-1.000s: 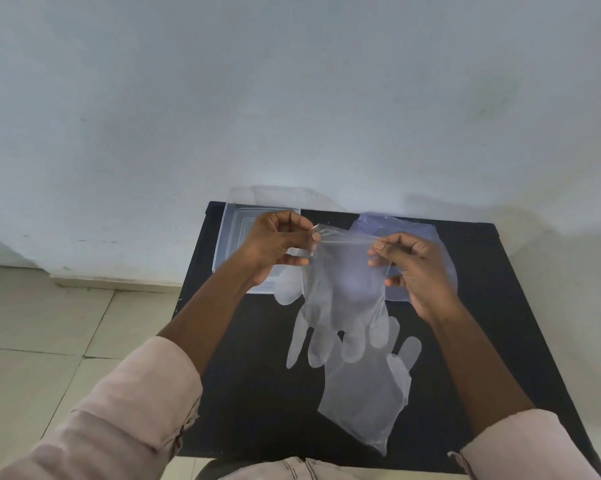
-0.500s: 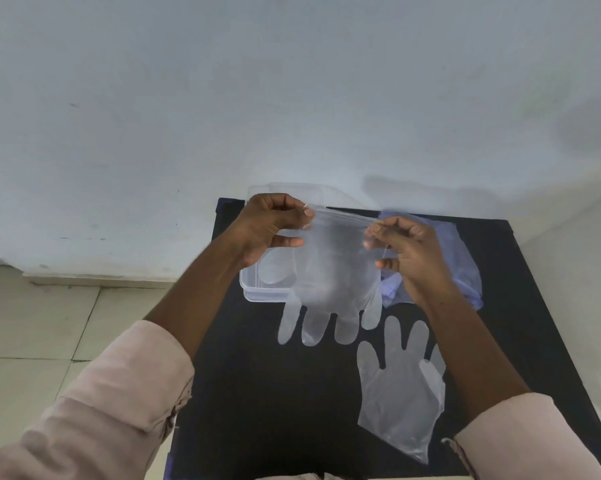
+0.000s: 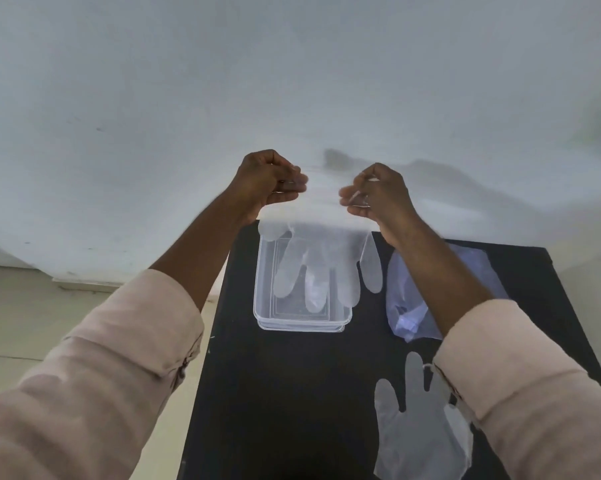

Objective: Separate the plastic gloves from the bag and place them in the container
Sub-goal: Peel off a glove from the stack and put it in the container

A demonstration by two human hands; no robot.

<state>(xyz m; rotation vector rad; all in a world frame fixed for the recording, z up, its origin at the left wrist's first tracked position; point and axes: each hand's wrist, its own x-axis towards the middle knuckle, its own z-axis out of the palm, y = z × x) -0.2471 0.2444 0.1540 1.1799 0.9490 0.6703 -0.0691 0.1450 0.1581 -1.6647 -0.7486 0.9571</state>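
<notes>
Both hands were raised in front of the pale wall (image 3: 188,98), above the far edge of the black surface (image 3: 292,393). The left hand (image 3: 266,181) was closed, its fingertips pinched on one upper corner of a clear plastic glove (image 3: 321,261), and the right hand (image 3: 378,195) was likewise pinched shut on the other upper corner, so the cuff was stretched between them, though that top edge was blurred against the wall. The glove hung with its fingers pointing down, most of them over the open clear container (image 3: 301,322), which stood on the surface near its far left corner; the outermost glove finger on the right hung just outside the container's right wall. Whether the glove tips touched the container's floor could not be told. To the right of the container lay the crumpled, bluish transparent bag (image 3: 413,306), partly hidden behind the right forearm. A second clear glove (image 3: 420,434) lay flat on the surface nearer the person, fingers pointing away, beside the right sleeve (image 3: 527,393). Both sleeves were light pink. Tiled floor (image 3: 32,323) showed to the left of the surface.
</notes>
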